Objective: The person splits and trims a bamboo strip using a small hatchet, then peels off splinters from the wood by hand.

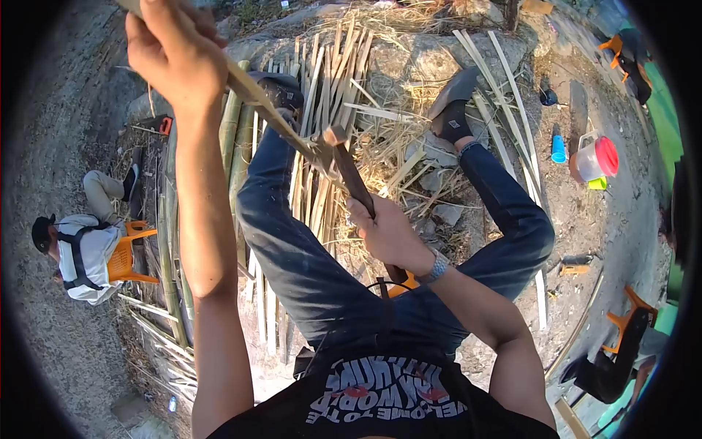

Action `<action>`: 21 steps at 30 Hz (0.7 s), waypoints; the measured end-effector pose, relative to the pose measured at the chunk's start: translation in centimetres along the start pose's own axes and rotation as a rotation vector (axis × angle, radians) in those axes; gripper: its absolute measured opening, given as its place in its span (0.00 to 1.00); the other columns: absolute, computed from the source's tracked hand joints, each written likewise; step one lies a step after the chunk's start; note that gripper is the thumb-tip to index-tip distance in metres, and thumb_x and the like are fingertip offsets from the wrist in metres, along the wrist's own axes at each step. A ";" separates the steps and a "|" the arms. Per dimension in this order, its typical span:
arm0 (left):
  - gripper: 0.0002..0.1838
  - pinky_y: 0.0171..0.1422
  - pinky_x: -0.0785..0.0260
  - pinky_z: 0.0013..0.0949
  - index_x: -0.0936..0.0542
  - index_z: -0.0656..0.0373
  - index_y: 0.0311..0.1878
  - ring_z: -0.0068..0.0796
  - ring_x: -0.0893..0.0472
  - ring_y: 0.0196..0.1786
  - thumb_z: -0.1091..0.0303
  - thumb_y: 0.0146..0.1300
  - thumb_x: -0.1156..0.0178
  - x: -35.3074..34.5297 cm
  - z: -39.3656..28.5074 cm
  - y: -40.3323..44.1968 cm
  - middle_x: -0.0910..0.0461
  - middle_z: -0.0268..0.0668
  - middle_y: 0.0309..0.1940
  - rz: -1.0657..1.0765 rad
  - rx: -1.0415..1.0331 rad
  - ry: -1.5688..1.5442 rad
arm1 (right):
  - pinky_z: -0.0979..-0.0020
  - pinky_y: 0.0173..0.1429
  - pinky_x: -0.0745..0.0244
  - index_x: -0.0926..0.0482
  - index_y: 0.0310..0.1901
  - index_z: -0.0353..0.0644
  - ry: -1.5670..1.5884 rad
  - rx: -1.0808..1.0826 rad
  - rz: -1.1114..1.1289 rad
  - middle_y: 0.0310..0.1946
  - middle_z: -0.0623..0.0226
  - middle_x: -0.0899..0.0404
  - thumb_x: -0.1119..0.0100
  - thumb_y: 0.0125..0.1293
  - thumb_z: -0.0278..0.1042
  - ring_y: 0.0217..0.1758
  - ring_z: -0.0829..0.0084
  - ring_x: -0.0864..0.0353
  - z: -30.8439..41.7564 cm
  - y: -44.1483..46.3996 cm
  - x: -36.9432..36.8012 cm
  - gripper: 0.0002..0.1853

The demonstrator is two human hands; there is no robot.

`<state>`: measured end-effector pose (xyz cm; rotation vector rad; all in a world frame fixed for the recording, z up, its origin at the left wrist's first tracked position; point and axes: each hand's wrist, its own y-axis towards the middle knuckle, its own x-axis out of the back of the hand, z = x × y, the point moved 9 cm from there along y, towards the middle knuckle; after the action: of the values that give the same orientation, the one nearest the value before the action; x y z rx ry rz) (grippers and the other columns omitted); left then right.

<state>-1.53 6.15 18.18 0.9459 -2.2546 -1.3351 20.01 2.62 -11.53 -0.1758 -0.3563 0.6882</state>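
Note:
My left hand (181, 62), raised at the upper left, is closed around a long bamboo strip (256, 97). The strip slants down to the right, toward the middle of the view. My right hand (395, 233), with a watch on the wrist, grips a dark-handled tool (352, 174) between my knees. The tool's pale, blunt end points up and away from me. Where strip and tool meet, they overlap, and I cannot make out the tool's head or exact kind. Split bamboo strips (322, 110) lie in a loose bundle beyond my hands.
Green bamboo poles (232, 128) lie on the left, with shavings (417, 161) and stones between my feet. A person (88, 249) sits on an orange chair (135, 252) at the far left. A red-lidded jug (596, 156) and blue cup (559, 148) stand at right.

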 end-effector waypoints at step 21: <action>0.26 0.26 0.29 0.29 0.31 0.60 0.33 0.25 0.23 0.21 0.46 0.80 0.48 1.1 -0.7 0.5 0.26 0.35 0.18 -0.070 -0.027 0.165 | 0.81 0.21 0.42 0.28 0.39 0.38 0.440 0.637 -0.486 0.22 0.71 0.31 0.53 0.83 0.43 0.18 0.87 0.35 11.6 -4.0 6.5 0.17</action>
<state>-2.07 5.05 18.90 1.0928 -2.0927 -1.2635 22.64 4.25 1.96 0.3562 0.2485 0.2412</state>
